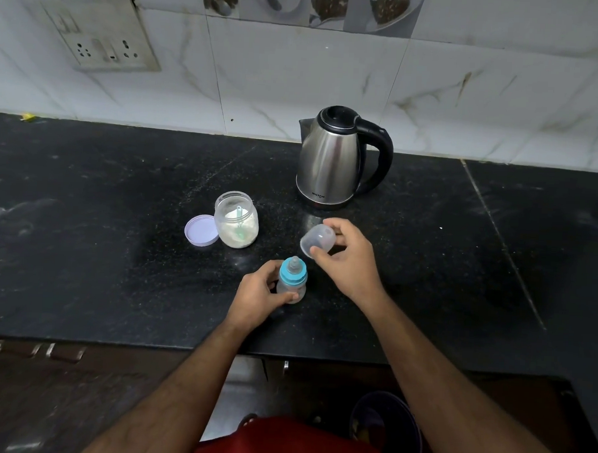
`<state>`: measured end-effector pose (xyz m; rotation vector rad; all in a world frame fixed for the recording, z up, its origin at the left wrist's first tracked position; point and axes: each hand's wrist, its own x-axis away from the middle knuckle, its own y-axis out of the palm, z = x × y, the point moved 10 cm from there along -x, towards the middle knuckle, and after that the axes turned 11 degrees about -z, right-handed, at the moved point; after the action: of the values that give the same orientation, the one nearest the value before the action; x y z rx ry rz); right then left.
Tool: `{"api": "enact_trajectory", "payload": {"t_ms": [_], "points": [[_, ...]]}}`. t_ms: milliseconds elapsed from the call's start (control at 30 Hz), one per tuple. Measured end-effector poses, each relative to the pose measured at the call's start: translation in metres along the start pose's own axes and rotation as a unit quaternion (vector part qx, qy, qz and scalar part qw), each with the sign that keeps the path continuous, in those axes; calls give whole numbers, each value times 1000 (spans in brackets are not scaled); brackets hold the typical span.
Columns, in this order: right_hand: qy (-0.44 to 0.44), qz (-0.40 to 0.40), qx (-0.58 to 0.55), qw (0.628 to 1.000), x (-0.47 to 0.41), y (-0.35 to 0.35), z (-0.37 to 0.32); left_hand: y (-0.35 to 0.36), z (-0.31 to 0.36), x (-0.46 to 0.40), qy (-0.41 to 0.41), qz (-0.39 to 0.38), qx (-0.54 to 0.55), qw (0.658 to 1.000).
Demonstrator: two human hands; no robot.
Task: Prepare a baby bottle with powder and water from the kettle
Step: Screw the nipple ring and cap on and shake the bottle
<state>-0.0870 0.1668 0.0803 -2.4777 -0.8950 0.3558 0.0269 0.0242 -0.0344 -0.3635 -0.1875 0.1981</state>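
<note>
Near the counter's (pixel 84 251) front edge, the baby bottle (pixel 292 280) is gripped by the left hand (pixel 258 298); its clear cap (pixel 317 241) is pinched in the right hand (pixel 349 259).

I am wearing something red (pixel 291 443), showing at the bottom edge below my arms. Both my forearms are showing bare to the wrists, with no sleeves, and my left hand (pixel 258 298) and right hand (pixel 349 259) are wearing no rings or gloves.

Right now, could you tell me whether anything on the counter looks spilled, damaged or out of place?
Nothing spilled. The switch plate on the wall hangs askew and grimy, with a dark gap behind its upper edge. The powder jar stands open, its lid lying beside it and a scoop inside, as the task needs.
</note>
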Motion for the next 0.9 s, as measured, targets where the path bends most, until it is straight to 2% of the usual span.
{"api": "enact_trajectory", "payload": {"t_ms": [267, 900], "points": [[-57, -100, 126, 985, 24, 41, -26, 2, 2, 2, 31, 0, 29, 999], [-57, -101, 164, 980, 28, 51, -25, 1, -1, 4, 23, 4, 45, 999]]}}
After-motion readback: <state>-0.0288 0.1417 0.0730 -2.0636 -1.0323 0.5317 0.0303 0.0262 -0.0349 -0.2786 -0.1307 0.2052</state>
